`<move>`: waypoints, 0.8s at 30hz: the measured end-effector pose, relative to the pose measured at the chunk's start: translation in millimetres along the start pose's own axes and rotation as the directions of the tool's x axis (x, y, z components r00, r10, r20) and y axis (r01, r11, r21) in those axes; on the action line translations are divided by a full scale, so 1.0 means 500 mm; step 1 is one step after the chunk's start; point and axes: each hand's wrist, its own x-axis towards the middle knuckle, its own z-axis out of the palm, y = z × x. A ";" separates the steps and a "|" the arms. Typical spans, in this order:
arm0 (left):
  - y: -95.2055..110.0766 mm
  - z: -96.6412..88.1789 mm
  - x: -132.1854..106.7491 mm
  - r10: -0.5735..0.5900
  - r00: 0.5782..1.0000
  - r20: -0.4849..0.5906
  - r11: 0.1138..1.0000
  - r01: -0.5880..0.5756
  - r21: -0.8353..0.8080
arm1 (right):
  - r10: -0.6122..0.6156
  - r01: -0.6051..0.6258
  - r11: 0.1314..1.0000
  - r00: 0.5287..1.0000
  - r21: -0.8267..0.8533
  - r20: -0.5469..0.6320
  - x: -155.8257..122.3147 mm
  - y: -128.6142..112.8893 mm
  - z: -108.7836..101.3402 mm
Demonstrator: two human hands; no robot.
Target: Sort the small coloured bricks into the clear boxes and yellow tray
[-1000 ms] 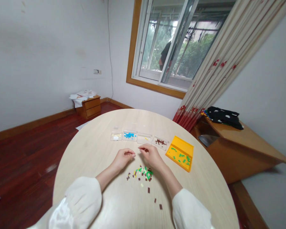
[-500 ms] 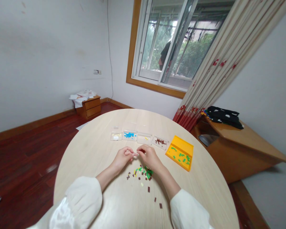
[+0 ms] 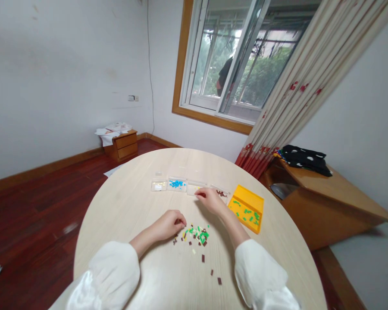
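- While the left hand [image 3: 170, 224] rests on the worktop [image 3: 129, 206] with its fingers curled shut against the left side of the pile [image 3: 195, 234], the right hand [image 3: 212, 199] is stretched toward the far edge.
- The right hand's fingertips dip at the third box [image 3: 194, 188] in a row of four clear ones. They are bent down together, and it cannot be told whether they are open or pinching a piece.
- Anything inside the left hand's curl is too small to make out.
- The pile is a loose scatter of green, brown and yellow pieces at the middle of the worktop, between the forearms. Stray brown pieces [image 3: 211, 272] lie toward the near edge.
- The first box [image 3: 158, 185] holds pale pieces and the second box [image 3: 176, 184] blue ones. The fourth box [image 3: 222, 193], with brown ones, is just beside the right hand.
- A yellow tray [image 3: 247, 209] with green pieces sits toward the right edge.
- The step in hand looks like a drop at the third box.
- Pieces this small call for a one-at-a-time fingertip pinch and a low release.
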 end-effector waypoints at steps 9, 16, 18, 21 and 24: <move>0.013 -0.013 -0.014 0.069 0.983 0.168 0.996 -0.077 0.045 | -0.106 0.091 0.994 0.923 0.058 0.370 -0.105 -0.033 0.030; 0.007 -0.013 -0.014 0.125 0.971 0.203 0.988 -0.140 0.064 | -0.092 0.094 0.996 0.959 0.008 0.269 -0.122 -0.040 0.048; 0.004 -0.011 -0.013 0.124 0.971 0.203 0.986 -0.144 0.084 | -0.089 0.095 0.995 0.968 -0.016 0.233 -0.127 -0.041 0.050; 0.005 -0.011 -0.014 0.096 0.979 0.180 0.988 -0.116 0.104 | -0.093 0.095 0.995 0.978 -0.004 0.189 -0.136 -0.046 0.046; 0.011 -0.013 -0.016 0.064 0.989 0.134 0.991 -0.079 0.105 | -0.106 0.103 0.994 0.976 0.024 0.192 -0.144 -0.058 0.037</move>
